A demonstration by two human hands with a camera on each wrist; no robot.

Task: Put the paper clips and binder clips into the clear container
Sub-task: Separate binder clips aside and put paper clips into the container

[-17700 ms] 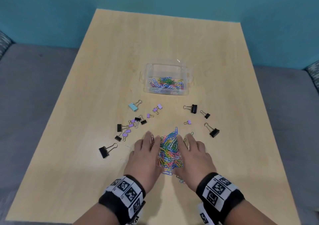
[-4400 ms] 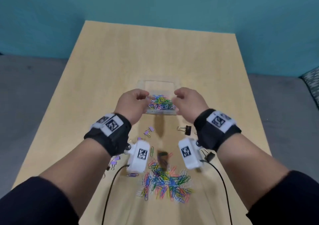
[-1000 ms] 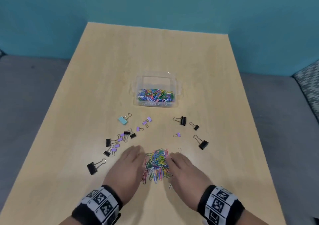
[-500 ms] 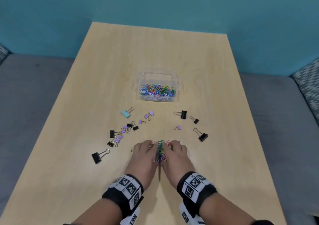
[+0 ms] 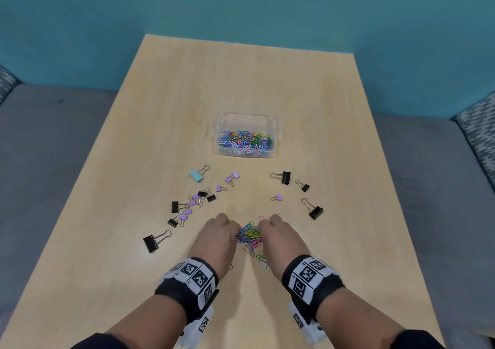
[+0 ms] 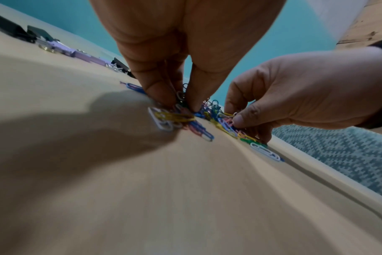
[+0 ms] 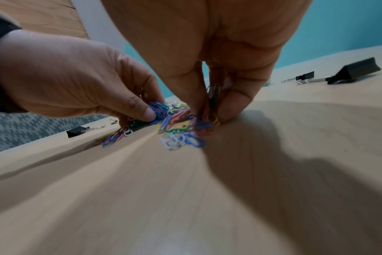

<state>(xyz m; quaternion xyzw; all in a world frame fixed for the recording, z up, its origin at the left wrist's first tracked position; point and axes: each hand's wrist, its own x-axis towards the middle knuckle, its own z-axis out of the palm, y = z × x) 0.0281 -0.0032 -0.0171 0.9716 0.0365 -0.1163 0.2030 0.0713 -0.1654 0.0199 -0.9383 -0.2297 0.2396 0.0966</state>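
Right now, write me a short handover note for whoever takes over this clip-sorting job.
Left hand: pinching paper clips from the pile on the table.
Right hand: pinching clips from the same pile.
Clear container: open, beyond the pile, already holding many paper clips.
Done: part of the paper clips.
Left: this pile, a few loose clips near the wrists, and all the binder clips, such as the black one and the teal one.

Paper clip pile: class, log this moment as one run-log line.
left hand: pinching paper clips | right hand: pinching paper clips | clear container: partly filled | binder clips: on table
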